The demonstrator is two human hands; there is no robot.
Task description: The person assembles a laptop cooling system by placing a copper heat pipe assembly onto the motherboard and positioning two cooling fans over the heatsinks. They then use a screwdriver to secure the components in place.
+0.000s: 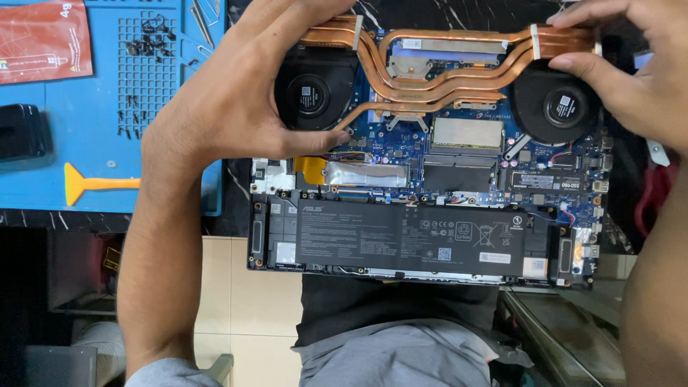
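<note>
1. Nearest us: grey trousers [401, 355], tiled floor below.
2. Opened laptop [430, 208] on the bench; long black battery [401, 240] along its near edge.
3. Copper heat-pipe cooling assembly [437, 75] sits at the far edge of the board, a fan at each end.
4. Our left hand [229, 100] grips its left fan [315, 93], thumb underneath.
5. Our right hand [631, 72] pinches the right fan [559, 107] end.
6. Far left: blue mat [93, 143], yellow pry tool [89, 184], loose screws [147, 43].

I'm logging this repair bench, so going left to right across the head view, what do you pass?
Red packet → orange pry tool → screws on blue mat → left hand → left fan → copper heat pipes → right fan → right hand.
</note>
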